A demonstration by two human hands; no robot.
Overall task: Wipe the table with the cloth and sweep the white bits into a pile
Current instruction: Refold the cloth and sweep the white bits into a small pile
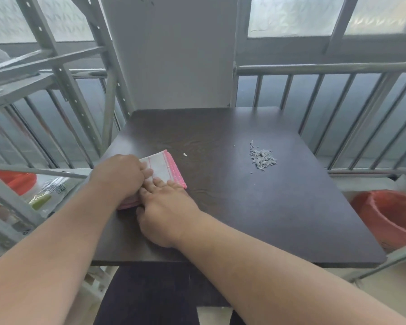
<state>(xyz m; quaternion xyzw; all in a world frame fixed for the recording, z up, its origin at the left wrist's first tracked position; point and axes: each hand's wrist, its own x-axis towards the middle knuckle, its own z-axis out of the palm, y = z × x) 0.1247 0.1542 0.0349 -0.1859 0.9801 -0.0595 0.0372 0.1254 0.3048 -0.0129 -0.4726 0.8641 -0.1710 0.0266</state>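
Both hands lie on the folded cloth (164,168): left hand (118,175) curled over its near edge, right hand (168,208) flat. Press evenly and sweep toward the bits (263,157) ahead-right across the bench (279,219), catching the stray (185,154).

folded pink-edged cloth (165,168) left; white bits (263,157) piled right.

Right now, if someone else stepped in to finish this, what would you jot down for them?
Left hand: on the folded cloth, fingers curled at its edge.
Right hand: flat on the cloth's near side.
The cloth lies on the table's left part.
Done: most white bits sit in a pile at right.
Left: stray bits near the cloth and beside the pile.
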